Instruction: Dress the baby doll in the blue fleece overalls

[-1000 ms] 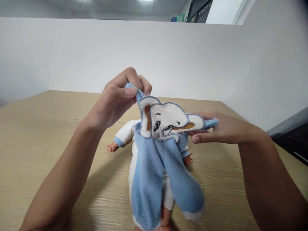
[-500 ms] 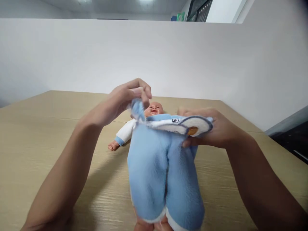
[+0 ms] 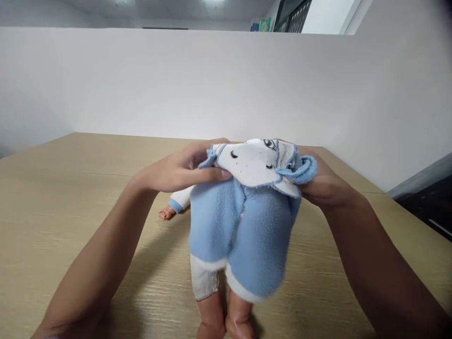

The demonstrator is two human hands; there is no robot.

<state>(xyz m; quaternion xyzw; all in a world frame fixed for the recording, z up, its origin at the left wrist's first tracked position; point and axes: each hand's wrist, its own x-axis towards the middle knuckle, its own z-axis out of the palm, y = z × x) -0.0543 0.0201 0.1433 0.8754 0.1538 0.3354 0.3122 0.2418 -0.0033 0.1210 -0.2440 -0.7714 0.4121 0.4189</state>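
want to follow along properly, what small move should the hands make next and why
I'd probably spread the blue garment a little wider at the top: the left hand and right hand hold opposite sides, the white flap is folded down over its front, no opening shows, and the doll's legs show below.

Garment point(image 3: 263, 230): fuzzy fleece; doll point(image 3: 211, 308): smooth plastic; table point(image 3: 70, 197): matt wood grain.

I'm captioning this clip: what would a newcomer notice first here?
First, the blue garment with its white face patch, held up mid-view between the left hand and right hand. Next, the doll on the table, partly hidden behind it: lower legs at the bottom edge, one white-sleeved arm further left.
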